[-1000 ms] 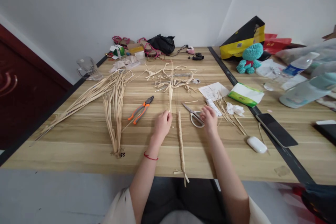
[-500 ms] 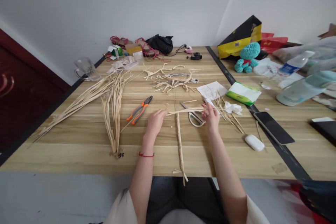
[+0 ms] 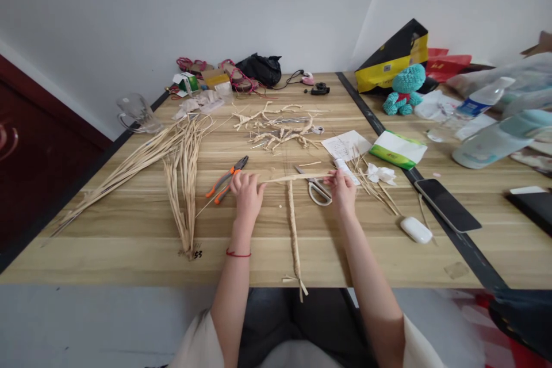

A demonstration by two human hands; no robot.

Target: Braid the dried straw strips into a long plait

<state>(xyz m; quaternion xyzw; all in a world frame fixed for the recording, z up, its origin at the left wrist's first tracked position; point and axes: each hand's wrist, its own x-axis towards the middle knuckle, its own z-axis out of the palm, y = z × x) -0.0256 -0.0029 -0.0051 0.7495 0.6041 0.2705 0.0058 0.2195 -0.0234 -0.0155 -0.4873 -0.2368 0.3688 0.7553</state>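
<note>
Both my hands hold one pale straw strand (image 3: 297, 177) stretched level across the table. My left hand (image 3: 246, 193) is closed on its left end, just right of the orange-handled pliers (image 3: 225, 179). My right hand (image 3: 342, 191) pinches its right end, beside the white-handled scissors (image 3: 318, 190). A braided straw cord (image 3: 294, 232) lies between my hands and runs toward me, its frayed end hanging past the table's front edge.
Long straw bundles (image 3: 181, 172) lie at left, braided pieces (image 3: 280, 129) further back. A glass jug (image 3: 137, 113), a phone (image 3: 447, 204), a white case (image 3: 416, 230), a green packet (image 3: 397, 149), a teal plush toy (image 3: 405, 87) and bottles (image 3: 495, 141) surround the wooden table (image 3: 129, 253).
The strand stood pointing away in my left hand; it has been swung level and my right hand has taken its other end. Both hands have moved apart, left hand leftward.
</note>
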